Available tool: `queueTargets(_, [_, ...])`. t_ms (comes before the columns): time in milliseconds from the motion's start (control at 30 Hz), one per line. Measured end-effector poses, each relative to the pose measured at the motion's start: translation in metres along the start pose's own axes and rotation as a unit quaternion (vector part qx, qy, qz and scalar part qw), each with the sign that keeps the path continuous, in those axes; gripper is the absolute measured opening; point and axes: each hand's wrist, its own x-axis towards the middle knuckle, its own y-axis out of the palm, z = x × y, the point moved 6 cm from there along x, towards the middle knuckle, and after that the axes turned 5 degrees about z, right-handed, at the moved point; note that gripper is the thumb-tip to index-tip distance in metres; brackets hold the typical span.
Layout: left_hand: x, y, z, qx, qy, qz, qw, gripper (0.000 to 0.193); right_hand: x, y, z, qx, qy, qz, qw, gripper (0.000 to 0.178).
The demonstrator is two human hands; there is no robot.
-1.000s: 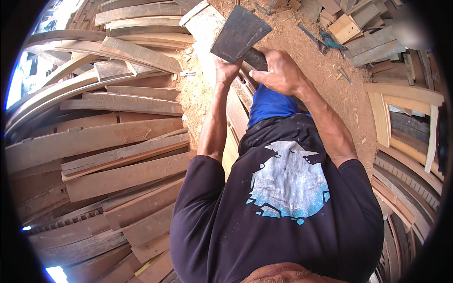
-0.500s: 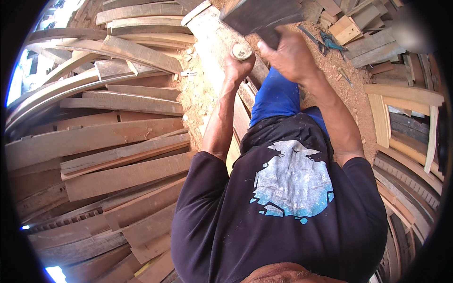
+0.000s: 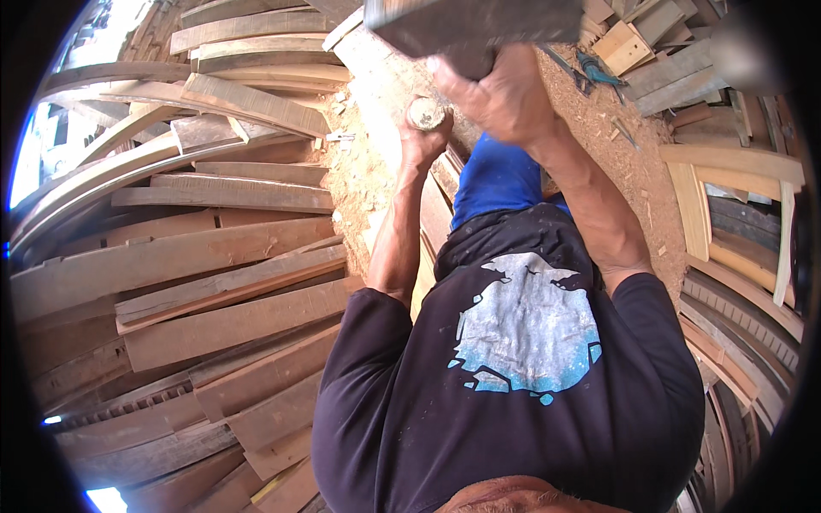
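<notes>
My right hand (image 3: 505, 96) is wrapped round the short handle of a dark wooden mallet (image 3: 475, 27). The mallet's blocky head is raised, slightly blurred and partly cut off by the upper edge. Below and to its left, my left hand (image 3: 417, 145) grips an upright chisel (image 3: 427, 114), of which only the round, battered handle end shows; its blade is hidden under the fist. A pale wooden plank (image 3: 376, 73) runs beneath both hands, beside my blue-clothed leg (image 3: 496, 175). A gap separates the mallet head from the chisel's end.
Stacked boards (image 3: 222, 248) fill the left side. Sawdust and chips cover the ground (image 3: 620, 184) to the right. A teal power tool (image 3: 596, 68) lies there, near offcuts (image 3: 623, 50). Farther right stands a light wooden frame (image 3: 727, 160), with more timber below it.
The mallet has risen and looks larger, its head spreading wider across the upper edge. My right hand has shifted left with it. My left hand and the chisel have moved slightly left.
</notes>
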Motion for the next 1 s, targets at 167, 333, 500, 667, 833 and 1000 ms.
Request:
queueTargets(167, [0.001,-0.002,-0.012,0.087,0.033,0.014,0.996,0.025,-0.058,0.039,-0.069,-0.26,0.159,0.255,0.918,0.033])
queueTargets(333, [0.001,0.019,0.026,-0.11,-0.052,0.039,0.992,0.029,-0.064,0.042,-0.077,-0.076,0.223,0.261,0.936,0.039])
queueTargets(500, [0.014,0.013,0.0,-0.133,-0.004,0.137,0.982,0.036,-0.043,0.033,-0.05,0.059,0.202,0.193,0.958,0.039])
queueTargets(667, [0.02,-0.026,0.005,-0.017,0.011,-0.011,1.0,0.02,-0.019,0.007,-0.014,0.098,0.149,0.153,0.972,0.032])
queueTargets(833, [0.008,-0.024,-0.01,0.135,-0.049,0.0,0.99,0.019,0.008,-0.015,0.022,0.009,0.123,0.113,0.986,0.034])
queueTargets(1000, [0.0,-0.009,0.0,-0.031,0.023,0.034,0.999,0.024,-0.011,0.042,-0.035,-0.174,0.125,0.213,0.953,0.034])
